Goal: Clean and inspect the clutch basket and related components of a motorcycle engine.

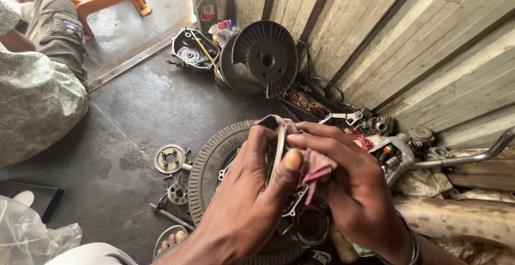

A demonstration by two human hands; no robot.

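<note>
Here, at frame centre, the left hand [244, 190] pinches a thin metal ring [279, 149] edge-on, its long axis near vertical. The right hand [348, 182] presses a pink rag [316, 166] against it. Upper centre, an open engine cover [192, 48] holds gears beside a green bottle [204, 7].

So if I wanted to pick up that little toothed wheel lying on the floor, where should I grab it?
Probably by its outer rim, coming straight down from above. The small gear lies flat on the floor, and its left side is open; bolts and small parts crowd its right and lower edges.
</note>
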